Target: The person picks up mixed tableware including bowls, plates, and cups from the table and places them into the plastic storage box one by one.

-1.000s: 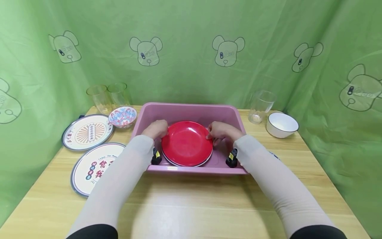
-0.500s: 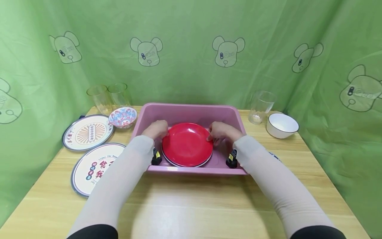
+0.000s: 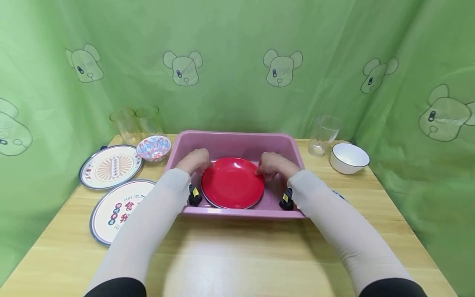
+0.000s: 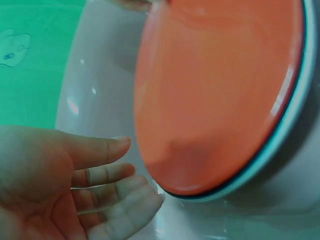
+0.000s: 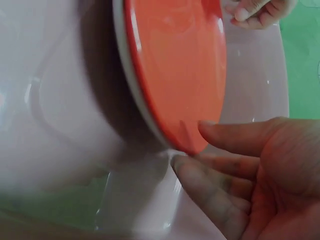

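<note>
A round red plate lies in the pink basin, on top of a pale-rimmed plate. On its left, my left hand has relaxed, extended fingers; in the left wrist view the thumb stands just off the rim. At the opposite side my right hand holds the red rim lightly, thumb over the top and fingers beneath the edge, as the right wrist view shows. Most of the lower plate is hidden under the red one.
Two white printed plates lie left of the basin, with a patterned bowl and two yellowish glasses behind. Right of it stand a clear glass and a white bowl. A blue-patterned item is partly hidden by the right sleeve.
The red plate's far edge has come down, and the plate lies flatter over the lower one. My hands stay at its two sides. The head view has tilted slightly.
</note>
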Demonstrator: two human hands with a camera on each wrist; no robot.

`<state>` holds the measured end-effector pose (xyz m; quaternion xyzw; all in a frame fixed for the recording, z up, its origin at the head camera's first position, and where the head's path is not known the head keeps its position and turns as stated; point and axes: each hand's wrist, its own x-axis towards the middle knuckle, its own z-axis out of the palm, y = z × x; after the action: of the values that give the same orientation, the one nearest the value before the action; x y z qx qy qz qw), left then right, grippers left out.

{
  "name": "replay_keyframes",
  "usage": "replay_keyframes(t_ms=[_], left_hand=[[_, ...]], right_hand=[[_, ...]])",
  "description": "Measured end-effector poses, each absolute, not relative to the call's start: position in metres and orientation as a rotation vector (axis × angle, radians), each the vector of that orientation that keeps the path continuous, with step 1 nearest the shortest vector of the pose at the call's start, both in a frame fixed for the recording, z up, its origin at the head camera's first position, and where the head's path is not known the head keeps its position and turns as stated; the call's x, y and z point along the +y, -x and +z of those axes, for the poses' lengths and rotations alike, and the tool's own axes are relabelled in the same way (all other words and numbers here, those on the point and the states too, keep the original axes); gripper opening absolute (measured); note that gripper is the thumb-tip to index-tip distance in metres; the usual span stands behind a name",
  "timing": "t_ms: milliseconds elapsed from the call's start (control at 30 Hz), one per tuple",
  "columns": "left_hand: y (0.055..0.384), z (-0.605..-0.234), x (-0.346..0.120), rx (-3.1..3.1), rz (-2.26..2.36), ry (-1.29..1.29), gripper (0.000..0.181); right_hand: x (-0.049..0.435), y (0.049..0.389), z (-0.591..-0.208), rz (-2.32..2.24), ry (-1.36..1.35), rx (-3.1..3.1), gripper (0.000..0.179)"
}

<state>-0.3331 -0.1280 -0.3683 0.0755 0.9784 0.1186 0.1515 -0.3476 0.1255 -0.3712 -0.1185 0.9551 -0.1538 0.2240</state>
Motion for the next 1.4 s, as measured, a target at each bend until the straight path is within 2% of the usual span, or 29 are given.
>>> replay_keyframes(t_ms=[167,433,733,900,1033,1400], left_hand=[[0.332,-0.359,-0.128,2.819,0.478,-0.318,0.025],[0.327,-0.33,-0.148,2.763,0.744,-0.378,0.035],[0.316,-0.311,-0.186,2.816,0.874,-0.324,0.042],[0.304,-0.303,-0.212,2.853,0.902,-0.257,0.046],[0.293,-0.301,-0.23,2.883,0.889,-0.23,0.046],[0.266,-0.315,-0.267,2.942,0.841,-0.216,0.054]], right_hand=[[0.125,0.342,-0.364,-0.405,0.326,2.688,0.02],[0.124,0.34,-0.335,-0.455,0.417,2.705,0.024],[0.132,0.335,-0.307,-0.386,0.602,2.84,0.03],[0.148,0.335,-0.301,-0.535,0.606,2.845,0.032],[0.161,0.332,-0.297,-0.694,0.532,2.8,0.035],[0.196,0.323,-0.301,-0.698,0.478,2.953,0.045]])
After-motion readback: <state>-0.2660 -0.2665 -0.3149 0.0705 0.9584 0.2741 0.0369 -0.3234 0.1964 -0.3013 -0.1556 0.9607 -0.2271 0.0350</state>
